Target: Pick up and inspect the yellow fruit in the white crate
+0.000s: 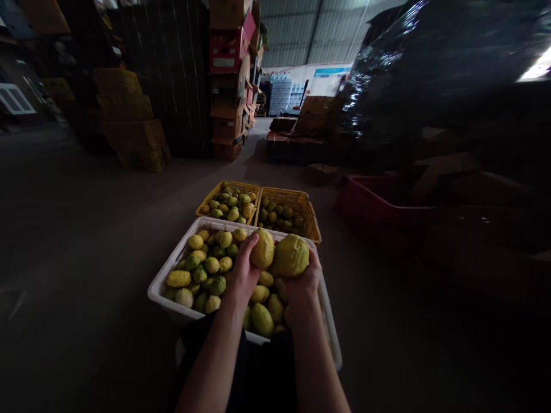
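Note:
My left hand (244,268) is closed round a yellow lemon (262,249), holding it upright above a white plastic crate (155,283). Beside it, my right hand (306,279) grips a larger, bumpy yellow-green lemon (291,256) from below and the right. The two held fruits are close together, almost touching. Under both hands the crate holds many loose lemons (211,264), some yellow and some green. My forearms hide part of the fruit and of the crate's near edge.
Behind the white crate stand two yellow crates, the left one (198,207) fuller of fruit than the right one (317,225). A red tub (365,198) is at the right. Stacked cardboard boxes (226,109) and plastic-wrapped goods (413,74) rise farther back.

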{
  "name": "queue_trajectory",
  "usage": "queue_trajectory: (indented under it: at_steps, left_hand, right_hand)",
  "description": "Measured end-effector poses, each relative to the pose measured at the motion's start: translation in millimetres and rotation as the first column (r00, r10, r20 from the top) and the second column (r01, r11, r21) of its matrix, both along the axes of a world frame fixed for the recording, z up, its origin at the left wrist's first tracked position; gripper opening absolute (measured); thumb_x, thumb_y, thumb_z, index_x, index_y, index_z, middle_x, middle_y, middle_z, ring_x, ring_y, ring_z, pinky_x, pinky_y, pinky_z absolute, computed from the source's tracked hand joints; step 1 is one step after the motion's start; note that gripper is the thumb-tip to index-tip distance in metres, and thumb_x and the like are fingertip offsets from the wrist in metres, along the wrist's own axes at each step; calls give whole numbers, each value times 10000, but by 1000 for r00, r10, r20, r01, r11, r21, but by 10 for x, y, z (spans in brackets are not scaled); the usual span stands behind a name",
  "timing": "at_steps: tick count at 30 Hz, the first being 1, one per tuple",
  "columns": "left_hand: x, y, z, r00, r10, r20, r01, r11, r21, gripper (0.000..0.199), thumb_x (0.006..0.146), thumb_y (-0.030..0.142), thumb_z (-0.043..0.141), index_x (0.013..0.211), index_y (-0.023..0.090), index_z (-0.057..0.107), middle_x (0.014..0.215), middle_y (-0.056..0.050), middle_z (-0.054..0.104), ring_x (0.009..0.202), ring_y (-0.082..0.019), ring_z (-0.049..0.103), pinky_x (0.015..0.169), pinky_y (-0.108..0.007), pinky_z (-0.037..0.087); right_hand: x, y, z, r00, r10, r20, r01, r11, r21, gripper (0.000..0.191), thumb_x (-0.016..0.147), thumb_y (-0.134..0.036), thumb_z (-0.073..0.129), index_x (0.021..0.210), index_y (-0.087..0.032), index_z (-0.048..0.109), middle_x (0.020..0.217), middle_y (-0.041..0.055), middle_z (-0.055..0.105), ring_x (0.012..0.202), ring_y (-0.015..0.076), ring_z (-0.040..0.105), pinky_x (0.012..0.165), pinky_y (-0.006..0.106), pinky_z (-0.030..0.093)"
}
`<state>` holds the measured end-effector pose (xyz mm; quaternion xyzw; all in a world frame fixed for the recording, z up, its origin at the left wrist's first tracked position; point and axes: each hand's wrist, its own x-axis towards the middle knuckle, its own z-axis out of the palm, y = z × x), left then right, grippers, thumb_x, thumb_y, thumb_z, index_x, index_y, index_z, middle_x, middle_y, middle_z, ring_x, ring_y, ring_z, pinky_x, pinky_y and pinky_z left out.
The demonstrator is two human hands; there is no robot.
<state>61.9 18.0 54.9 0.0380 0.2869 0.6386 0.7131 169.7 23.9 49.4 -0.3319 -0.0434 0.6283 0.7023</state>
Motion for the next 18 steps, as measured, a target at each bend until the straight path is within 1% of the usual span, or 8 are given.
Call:
queue_trajectory:
  at_steps: [2, 4, 6, 9, 12, 14, 16, 18]
  left_hand:
    - [3, -31, 26, 999, -6, -47, 8, 999, 42, 192, 859, 188, 708, 1038, 125, 737, 1052, -82, 769, 1122, -226, 713, 988, -302, 576]
    - [3, -56, 54, 998, 16, -67, -13, 999, 42, 177, 865, 192, 702, 1028, 136, 740, 1023, -65, 774, 1104, -213, 717, 975, -283, 576]
    - [2, -68, 82, 998, 28, -58, -27, 1000, 8, 165, 859, 197, 711, 1011, 139, 738, 978, -59, 778, 1057, -213, 732, 955, -288, 587]
    - [-1, -65, 114, 999, 26, -37, -27, 999, -36, 179, 827, 210, 751, 991, 141, 731, 928, -60, 781, 975, -224, 752, 908, -302, 608]
    - [-3, -58, 125, 999, 21, -41, -23, 999, -48, 179, 829, 207, 747, 995, 143, 729, 921, -56, 783, 934, -211, 757, 874, -290, 615]
    - [-3, -61, 131, 999, 26, -44, -29, 998, -55, 141, 856, 186, 710, 988, 139, 727, 918, -56, 781, 929, -197, 755, 870, -276, 612]
    - [-5, -69, 146, 999, 30, -37, -32, 997, -68, 127, 869, 181, 691, 982, 138, 727, 918, -61, 779, 940, -199, 754, 870, -279, 610]
    - [-9, -79, 171, 999, 23, -26, -25, 996, -85, 134, 863, 199, 702, 981, 141, 729, 919, -69, 778, 953, -217, 755, 864, -297, 614]
  right_hand:
    - [-28, -10, 26, 1000, -12, 28, 13, 998, -56, 338, 876, -418, 466, 884, -184, 710, 711, 39, 767, 671, 194, 742, 623, 310, 631]
    - [-54, -23, 49, 998, -33, 45, 36, 996, -82, 366, 899, -459, 453, 912, -188, 698, 697, 27, 758, 641, 190, 732, 592, 304, 625]
    - [-73, -40, 68, 997, -72, 40, 74, 996, -57, 282, 875, -442, 535, 912, -201, 679, 695, -3, 748, 620, 178, 723, 579, 289, 619]
    - [-88, -64, 88, 992, -125, 23, 125, 992, 5, 138, 794, -342, 671, 863, -224, 648, 695, -49, 731, 605, 156, 711, 576, 258, 609]
    - [-81, -65, 77, 985, -170, -11, 170, 985, 25, 109, 755, -281, 703, 825, -229, 638, 683, -71, 716, 590, 138, 696, 565, 232, 593]
    - [-54, -38, 21, 985, -171, -30, 171, 985, -6, 120, 752, -290, 699, 839, -222, 653, 699, -60, 726, 613, 151, 704, 578, 250, 601]
    - [-12, 14, -91, 989, -139, -42, 137, 989, -50, 159, 755, -326, 681, 863, -209, 672, 724, -29, 744, 641, 183, 719, 599, 296, 618]
    - [34, 81, -243, 992, -112, -58, 111, 994, -10, 177, 751, -332, 648, 866, -201, 678, 717, -5, 747, 643, 209, 725, 611, 340, 629]
